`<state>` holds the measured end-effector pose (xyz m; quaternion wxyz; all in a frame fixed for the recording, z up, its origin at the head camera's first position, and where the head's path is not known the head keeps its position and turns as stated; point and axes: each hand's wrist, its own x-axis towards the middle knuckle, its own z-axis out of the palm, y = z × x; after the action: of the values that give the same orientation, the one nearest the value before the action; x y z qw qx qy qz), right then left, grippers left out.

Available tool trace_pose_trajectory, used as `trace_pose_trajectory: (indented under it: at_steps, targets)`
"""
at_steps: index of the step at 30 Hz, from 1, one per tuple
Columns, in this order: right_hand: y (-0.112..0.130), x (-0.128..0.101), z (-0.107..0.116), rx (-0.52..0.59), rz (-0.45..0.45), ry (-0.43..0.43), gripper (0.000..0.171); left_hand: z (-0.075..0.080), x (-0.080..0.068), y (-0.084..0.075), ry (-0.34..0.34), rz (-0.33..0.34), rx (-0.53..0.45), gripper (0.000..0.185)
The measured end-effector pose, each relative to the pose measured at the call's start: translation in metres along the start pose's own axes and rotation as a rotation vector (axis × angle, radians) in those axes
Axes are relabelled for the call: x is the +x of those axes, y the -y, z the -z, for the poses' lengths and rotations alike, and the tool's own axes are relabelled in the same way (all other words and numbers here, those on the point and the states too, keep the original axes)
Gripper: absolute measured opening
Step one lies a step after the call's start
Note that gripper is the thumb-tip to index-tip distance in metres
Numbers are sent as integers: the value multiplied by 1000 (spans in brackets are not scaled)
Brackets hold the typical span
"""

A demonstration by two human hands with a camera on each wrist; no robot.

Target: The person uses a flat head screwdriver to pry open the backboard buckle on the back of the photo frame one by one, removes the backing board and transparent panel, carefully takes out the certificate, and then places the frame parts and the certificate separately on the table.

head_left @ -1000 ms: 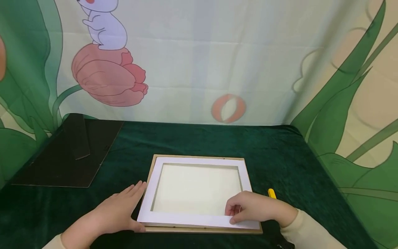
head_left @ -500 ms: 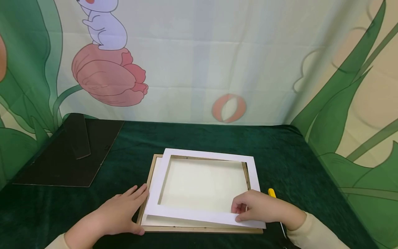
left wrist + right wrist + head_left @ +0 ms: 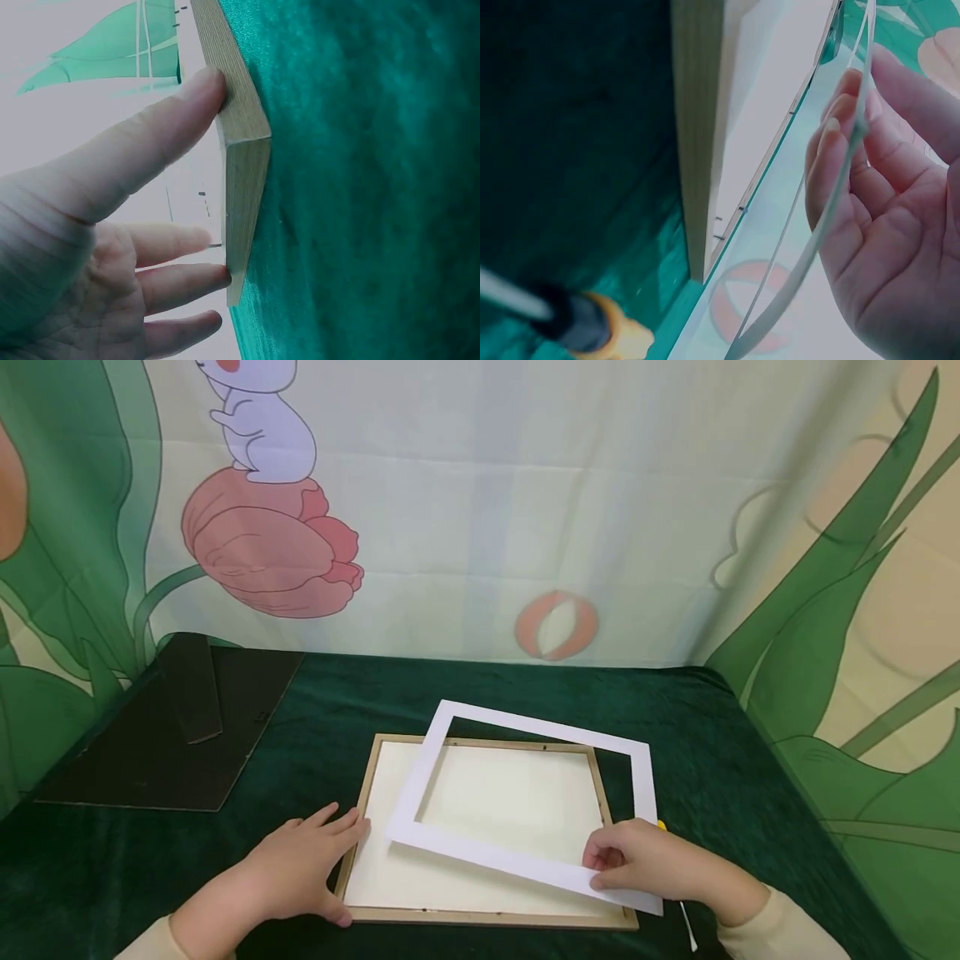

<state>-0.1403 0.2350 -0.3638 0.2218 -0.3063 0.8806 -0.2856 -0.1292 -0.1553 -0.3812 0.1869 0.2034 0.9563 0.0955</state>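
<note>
1. Green velvet worktop (image 3: pixel 712 752): wooden picture frame (image 3: pixel 360 827) lies face down, backing board (image 3: pixel 150 743) already set aside.
2. Right hand (image 3: pixel 645 864) pinches white mat (image 3: pixel 525 860), lifted, skewed above frame.
3. Left hand (image 3: pixel 300 868), fingers straight, steadies frame's edge.

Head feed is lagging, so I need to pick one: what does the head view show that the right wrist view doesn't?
Only the head view shows the left hand resting on the wooden frame's edge and the black backing board.
Only the right wrist view shows the yellow-handled tool's dark shaft.
Both show the right hand pinching the white cardboard mat above the light wooden picture frame.
</note>
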Motion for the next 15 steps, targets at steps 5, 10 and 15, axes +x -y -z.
trace_pose_trajectory:
  at_steps: [5,10,15]
  targets:
    - [-8,-6,2,-1,-52,-29,5,1,0,-1,3,-22,24,91]
    - [-16,-12,5,-4,-76,-67,6,2,0,-2,2,-36,43,86]
    - [-25,-19,8,-27,-123,-116,10,2,-2,-2,2,-44,38,85]
